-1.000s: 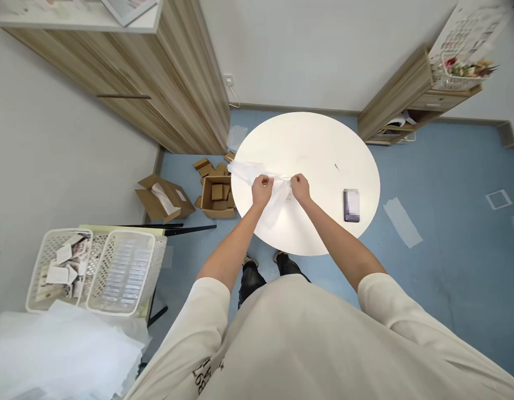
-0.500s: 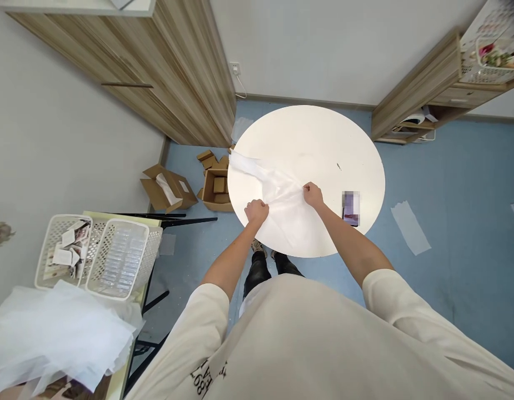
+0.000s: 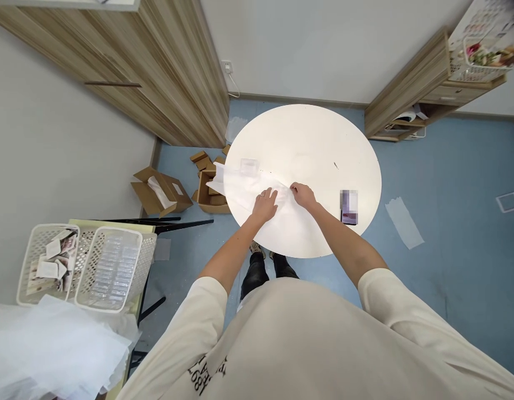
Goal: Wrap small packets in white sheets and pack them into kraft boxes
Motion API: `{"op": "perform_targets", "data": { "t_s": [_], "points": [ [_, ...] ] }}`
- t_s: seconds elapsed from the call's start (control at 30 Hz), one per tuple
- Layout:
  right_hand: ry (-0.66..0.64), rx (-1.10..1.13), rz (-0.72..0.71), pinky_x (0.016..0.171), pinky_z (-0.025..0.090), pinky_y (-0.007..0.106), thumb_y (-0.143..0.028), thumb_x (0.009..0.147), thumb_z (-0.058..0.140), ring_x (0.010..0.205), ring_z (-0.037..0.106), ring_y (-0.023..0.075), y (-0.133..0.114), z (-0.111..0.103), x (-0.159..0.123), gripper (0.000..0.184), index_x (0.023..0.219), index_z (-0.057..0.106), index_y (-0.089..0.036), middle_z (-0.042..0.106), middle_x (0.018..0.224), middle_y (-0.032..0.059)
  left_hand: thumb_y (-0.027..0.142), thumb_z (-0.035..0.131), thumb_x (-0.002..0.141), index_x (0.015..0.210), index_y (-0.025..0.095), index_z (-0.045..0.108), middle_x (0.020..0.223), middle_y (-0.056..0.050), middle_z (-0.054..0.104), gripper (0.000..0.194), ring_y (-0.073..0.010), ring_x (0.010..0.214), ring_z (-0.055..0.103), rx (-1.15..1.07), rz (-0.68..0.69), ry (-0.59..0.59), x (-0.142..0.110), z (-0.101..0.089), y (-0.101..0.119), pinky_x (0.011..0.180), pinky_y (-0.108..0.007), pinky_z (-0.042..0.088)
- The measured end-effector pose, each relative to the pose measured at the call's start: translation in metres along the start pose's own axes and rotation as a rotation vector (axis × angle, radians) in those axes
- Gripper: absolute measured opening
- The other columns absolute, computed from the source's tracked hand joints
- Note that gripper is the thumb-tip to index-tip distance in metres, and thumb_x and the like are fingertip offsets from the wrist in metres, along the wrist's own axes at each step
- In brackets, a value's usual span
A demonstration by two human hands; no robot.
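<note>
A thin, translucent white sheet lies across the round white table, and its left end hangs past the table's edge. My left hand rests on the sheet with fingers spread. Close by on the right, my right hand pinches the sheet between thumb and fingers. Just beyond the sheet, near the table's left side, there is a small clear rectangular plastic piece. A phone, partly blurred out, lies at the table's right.
Open cardboard boxes stand on the floor to the left. On a side table sit white baskets and a stack of white sheets. A wooden cabinet rises at the back left; a low shelf unit stands right.
My left hand has gone from a closed grip to spread fingers on the sheet. My right hand has come closer to it. The sheet now reaches over the left edge, and the clear piece shows.
</note>
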State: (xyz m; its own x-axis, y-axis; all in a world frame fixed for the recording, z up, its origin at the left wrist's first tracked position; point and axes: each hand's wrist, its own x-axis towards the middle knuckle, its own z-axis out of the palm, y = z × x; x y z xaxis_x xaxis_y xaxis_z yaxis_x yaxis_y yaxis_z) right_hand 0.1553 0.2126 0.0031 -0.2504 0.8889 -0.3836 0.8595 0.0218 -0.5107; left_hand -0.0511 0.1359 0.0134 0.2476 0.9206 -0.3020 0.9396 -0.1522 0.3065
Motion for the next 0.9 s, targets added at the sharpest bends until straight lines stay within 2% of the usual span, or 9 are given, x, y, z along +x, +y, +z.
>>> {"op": "perform_targets", "data": {
  "t_s": [0.07, 0.13, 0.3, 0.47, 0.57, 0.67, 0.8, 0.9],
  "points": [
    [-0.023, 0.032, -0.03, 0.076, 0.047, 0.032, -0.022, 0.1, 0.041, 0.091, 0.064, 0.0228, -0.003, 0.002, 0.001, 0.03, 0.111, 0.069, -0.027, 0.074, 0.107, 0.0049, 0.034, 0.051, 0.1, 0.163, 0.019, 0.027, 0.171, -0.017, 0.026, 0.069, -0.0361, 0.152, 0.033, 0.015, -0.038, -0.067, -0.007, 0.012, -0.013, 0.119, -0.048, 0.034],
    [-0.016, 0.056, -0.02, 0.079, 0.049, 0.033, -0.026, 0.102, 0.04, 0.096, 0.064, 0.0233, -0.006, 0.005, 0.002, 0.03, 0.114, 0.068, -0.025, 0.072, 0.113, 0.007, 0.035, 0.05, 0.101, 0.165, 0.021, 0.022, 0.171, -0.016, 0.026, 0.072, -0.0361, 0.153, 0.033, 0.037, -0.079, -0.136, -0.017, 0.022, -0.023, 0.118, -0.049, 0.035],
    [0.012, 0.024, 0.082, 0.088, 0.052, 0.038, -0.027, 0.103, 0.04, 0.105, 0.064, 0.0262, -0.01, 0.015, 0.01, 0.034, 0.128, 0.062, -0.022, 0.062, 0.133, 0.0132, 0.039, 0.048, 0.1, 0.164, 0.018, 0.03, 0.164, -0.02, 0.038, 0.069, -0.0402, 0.148, 0.038, 0.091, -0.186, -0.129, -0.034, 0.027, -0.031, 0.116, -0.052, 0.036],
    [-0.056, -0.016, 0.086, 0.086, 0.056, 0.041, -0.033, 0.097, 0.052, 0.106, 0.065, 0.0288, -0.013, 0.025, 0.014, 0.049, 0.144, 0.052, -0.023, 0.051, 0.147, 0.0157, 0.03, 0.051, 0.097, 0.166, 0.025, 0.026, 0.17, -0.013, 0.028, 0.073, -0.0369, 0.154, 0.03, 0.073, -0.062, -0.109, -0.038, 0.027, -0.029, 0.121, -0.051, 0.029],
    [-0.087, -0.081, 0.025, 0.093, 0.055, 0.043, -0.038, 0.088, 0.066, 0.122, 0.057, 0.0332, -0.016, 0.03, 0.012, 0.065, 0.148, 0.047, -0.023, 0.044, 0.152, 0.0156, 0.028, 0.055, 0.095, 0.166, 0.029, 0.025, 0.17, -0.012, 0.029, 0.077, -0.0364, 0.155, 0.028, 0.052, -0.051, -0.132, -0.046, 0.033, -0.03, 0.122, -0.051, 0.027],
    [-0.122, -0.202, -0.038, 0.1, 0.051, 0.045, -0.039, 0.08, 0.075, 0.132, 0.047, 0.0356, -0.018, 0.034, 0.01, 0.077, 0.149, 0.043, -0.027, 0.039, 0.156, 0.0141, 0.028, 0.055, 0.095, 0.166, 0.027, 0.026, 0.169, -0.014, 0.029, 0.076, -0.0372, 0.155, 0.029, 0.048, -0.064, -0.134, -0.053, 0.037, -0.032, 0.122, -0.052, 0.028],
    [-0.136, -0.317, -0.091, 0.101, 0.048, 0.047, -0.034, 0.078, 0.076, 0.129, 0.048, 0.0357, -0.018, 0.033, 0.012, 0.073, 0.144, 0.045, -0.026, 0.043, 0.15, 0.0145, 0.029, 0.056, 0.093, 0.166, 0.024, 0.025, 0.168, -0.016, 0.03, 0.079, -0.0388, 0.153, 0.031, 0.058, -0.063, -0.151, -0.05, 0.037, -0.035, 0.12, -0.051, 0.03],
    [-0.055, -0.281, -0.032, 0.101, 0.047, 0.047, -0.035, 0.081, 0.074, 0.125, 0.05, 0.0353, -0.018, 0.022, 0.015, 0.07, 0.143, 0.045, -0.022, 0.049, 0.143, 0.0162, 0.031, 0.058, 0.091, 0.167, 0.025, 0.023, 0.168, -0.015, 0.031, 0.084, -0.0389, 0.154, 0.029, 0.069, -0.077, -0.159, -0.044, 0.038, -0.036, 0.122, -0.053, 0.028]
  ]
}}
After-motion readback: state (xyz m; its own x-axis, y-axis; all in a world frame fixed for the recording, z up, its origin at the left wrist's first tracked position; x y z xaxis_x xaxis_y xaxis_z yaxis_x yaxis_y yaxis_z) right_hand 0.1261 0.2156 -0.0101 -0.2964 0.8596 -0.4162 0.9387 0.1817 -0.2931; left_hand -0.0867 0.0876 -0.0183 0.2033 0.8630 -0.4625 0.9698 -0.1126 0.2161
